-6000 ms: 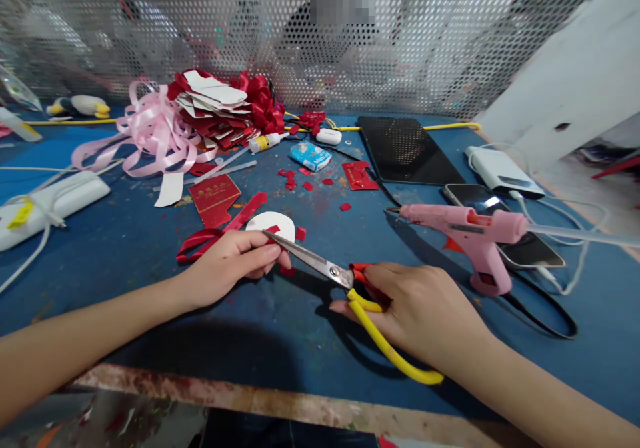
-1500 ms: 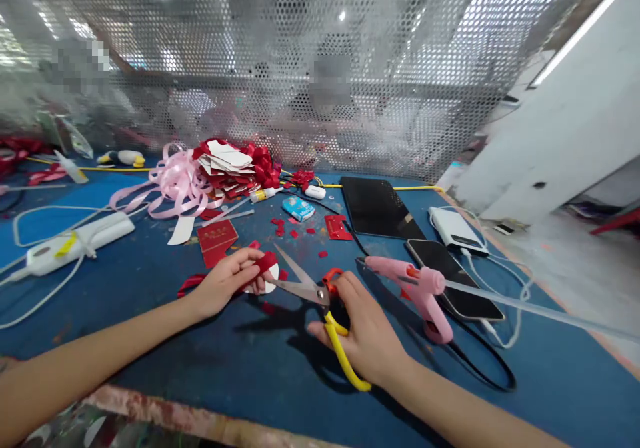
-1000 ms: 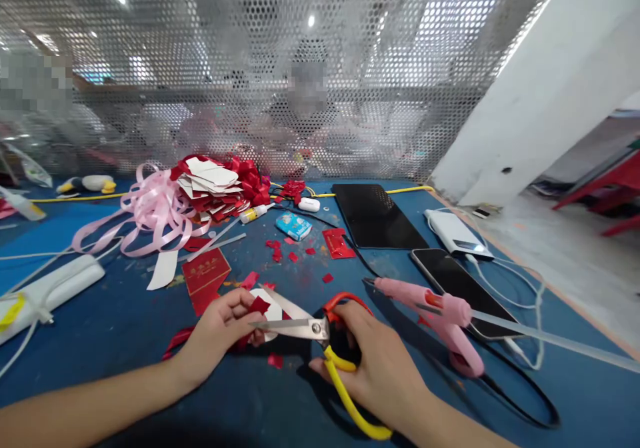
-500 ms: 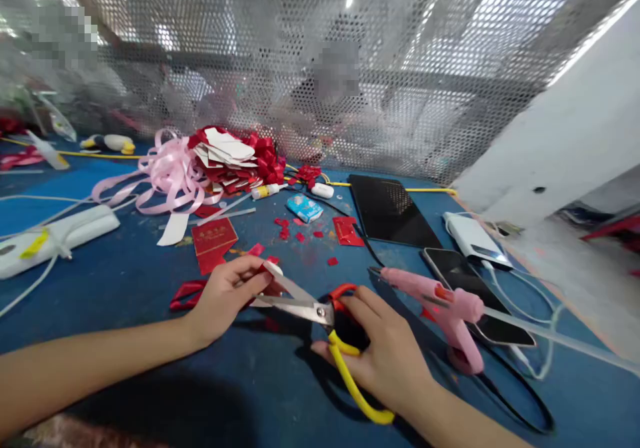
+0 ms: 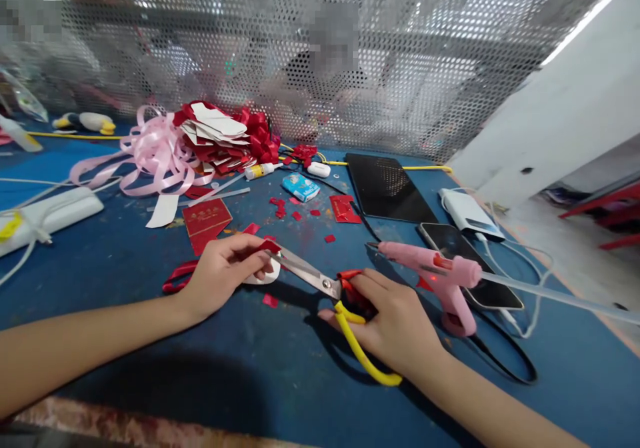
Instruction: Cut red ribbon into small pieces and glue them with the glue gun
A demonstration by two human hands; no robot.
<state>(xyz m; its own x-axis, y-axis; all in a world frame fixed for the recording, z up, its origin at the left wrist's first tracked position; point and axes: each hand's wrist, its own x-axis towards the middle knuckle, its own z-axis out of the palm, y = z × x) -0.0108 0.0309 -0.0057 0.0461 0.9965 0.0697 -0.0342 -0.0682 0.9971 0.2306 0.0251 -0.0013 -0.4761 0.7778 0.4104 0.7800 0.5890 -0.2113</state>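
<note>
My left hand pinches a piece of red ribbon against a white paper disc on the blue table. A loop of the same red ribbon trails out to the left of that hand. My right hand grips the red and yellow handles of a pair of scissors. The steel blades are closed and their tip meets the ribbon at my left fingertips. A small red offcut lies just below the blades.
A pink glue gun stands right of my right hand, its black cord looping toward me. Behind it lie a phone, a power bank and a dark tablet. Pink ribbon and red-and-white cards pile at the back; perforated mesh closes the far side.
The scissor blades, open half a second ago, have closed on the red ribbon. My left hand keeps its pinch; the camera view has tilted slightly downward.
</note>
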